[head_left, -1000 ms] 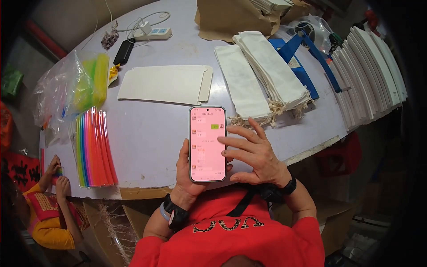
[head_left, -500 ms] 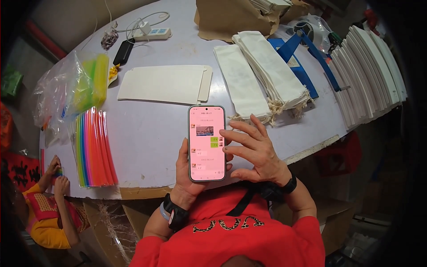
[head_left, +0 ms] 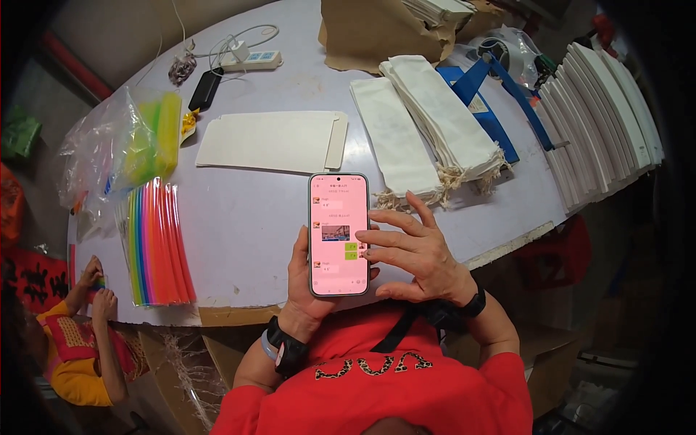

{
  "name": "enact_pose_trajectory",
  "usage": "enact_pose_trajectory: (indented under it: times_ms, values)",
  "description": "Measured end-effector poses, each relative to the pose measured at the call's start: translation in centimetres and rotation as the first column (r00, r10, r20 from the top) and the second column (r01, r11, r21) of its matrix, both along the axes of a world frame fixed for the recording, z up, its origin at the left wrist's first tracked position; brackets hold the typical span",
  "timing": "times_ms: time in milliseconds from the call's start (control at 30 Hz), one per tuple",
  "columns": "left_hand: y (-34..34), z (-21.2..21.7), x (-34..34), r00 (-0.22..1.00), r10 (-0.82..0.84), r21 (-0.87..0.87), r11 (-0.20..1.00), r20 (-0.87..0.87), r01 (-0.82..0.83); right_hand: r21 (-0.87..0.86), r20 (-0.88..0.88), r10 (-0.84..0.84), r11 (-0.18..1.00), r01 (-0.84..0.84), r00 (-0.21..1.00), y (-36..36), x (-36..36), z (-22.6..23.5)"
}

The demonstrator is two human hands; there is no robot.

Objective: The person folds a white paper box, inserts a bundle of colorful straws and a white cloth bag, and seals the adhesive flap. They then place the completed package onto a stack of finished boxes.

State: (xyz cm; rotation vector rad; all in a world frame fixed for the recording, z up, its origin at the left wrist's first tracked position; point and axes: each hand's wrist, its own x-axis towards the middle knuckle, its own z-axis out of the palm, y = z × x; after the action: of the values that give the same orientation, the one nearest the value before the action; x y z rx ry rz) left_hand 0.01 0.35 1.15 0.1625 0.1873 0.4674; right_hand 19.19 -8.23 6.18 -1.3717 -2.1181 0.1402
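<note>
in the head view, one phone (head_left: 338, 235) is held upright over the table's (head_left: 246, 217) near edge by the left hand (head_left: 304, 279); its screen is touched by the spread right hand (head_left: 413, 254). two cloth bag piles (head_left: 428, 130) lie beyond.

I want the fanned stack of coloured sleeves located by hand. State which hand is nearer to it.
Left. The left hand, holding the phone, lies just right of the coloured sleeves. The right hand is further right, beyond the phone, fingers on its screen.
</note>
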Motion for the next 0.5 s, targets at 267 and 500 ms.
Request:
enact_pose_trajectory:
  times_ms: [267,500]
  values:
    - [5.0,3.2,-0.1,0.997,-0.066,0.184,0.98,-0.051,0.074,0.219,0.141,-0.067,0.975,0.035,0.988,1.1,3.8,8.4]
    - [20.5,7.0,1.5,0.936,0.253,0.498,0.861,-0.246,-0.102,0.19,-0.058,0.02,0.982,-0.008,0.998,3.8,5.8,9.8]
